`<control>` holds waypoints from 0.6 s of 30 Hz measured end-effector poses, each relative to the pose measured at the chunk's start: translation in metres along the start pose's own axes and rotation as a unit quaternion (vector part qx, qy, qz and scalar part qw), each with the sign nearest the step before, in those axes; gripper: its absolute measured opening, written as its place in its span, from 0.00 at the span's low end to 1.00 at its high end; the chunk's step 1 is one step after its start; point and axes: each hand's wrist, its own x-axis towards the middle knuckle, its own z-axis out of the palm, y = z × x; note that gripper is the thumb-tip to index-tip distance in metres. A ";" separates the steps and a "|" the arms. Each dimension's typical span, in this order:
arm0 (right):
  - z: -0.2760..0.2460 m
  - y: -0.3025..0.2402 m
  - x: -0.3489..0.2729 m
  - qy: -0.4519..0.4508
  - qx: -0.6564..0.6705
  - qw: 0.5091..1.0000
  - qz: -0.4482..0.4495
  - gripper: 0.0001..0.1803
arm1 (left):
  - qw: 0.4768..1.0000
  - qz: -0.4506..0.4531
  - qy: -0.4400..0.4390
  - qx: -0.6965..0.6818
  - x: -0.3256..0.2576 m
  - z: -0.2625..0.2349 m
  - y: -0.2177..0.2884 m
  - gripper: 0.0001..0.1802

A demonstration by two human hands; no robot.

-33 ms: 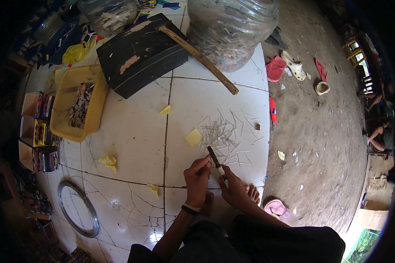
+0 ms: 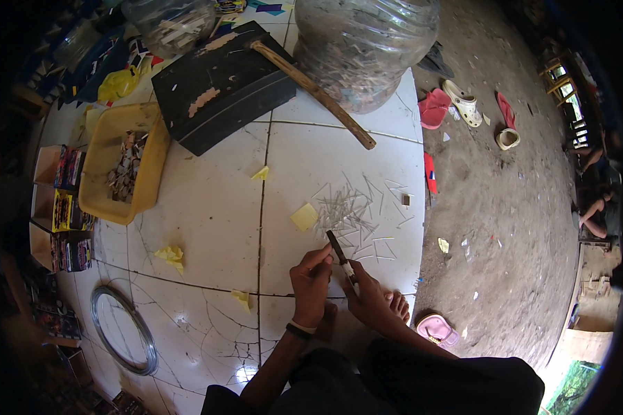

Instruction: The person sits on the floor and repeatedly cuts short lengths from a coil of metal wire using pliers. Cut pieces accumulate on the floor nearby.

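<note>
My right hand [image 2: 367,294] is closed round a slim dark tool [image 2: 336,245] with a pale band near the grip; its exact kind is unclear. The tool points up and to the left. My left hand [image 2: 310,282] is beside it, thumb and fingers pinched close to the tool; whatever they hold is too small to make out. Just beyond both hands, a loose heap of thin, short, pale sticks [image 2: 344,211] is scattered on the white tiles [image 2: 208,207]. A square yellow paper piece [image 2: 304,217] touches the heap's left side, and a small brown cube [image 2: 405,200] lies right of it.
A hammer [image 2: 318,97] rests across a black box [image 2: 221,86] at the back. Beside it are a large clear plastic container [image 2: 367,48] and a yellow basin [image 2: 93,173] of small pieces. A wire coil [image 2: 123,330] lies left; slippers [image 2: 438,330] are on the dirt floor right.
</note>
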 end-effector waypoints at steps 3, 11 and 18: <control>0.004 0.003 0.002 -0.027 -0.019 0.998 0.055 0.20 | 0.999 0.038 0.006 0.016 0.002 0.000 -0.001 0.16; 0.009 0.008 0.013 -0.036 -0.093 0.988 0.114 0.19 | 1.000 0.021 0.016 -0.010 0.009 0.000 -0.005 0.17; 0.013 0.013 0.017 -0.063 -0.108 0.982 0.143 0.17 | 0.999 0.009 0.027 0.015 0.009 -0.006 -0.005 0.18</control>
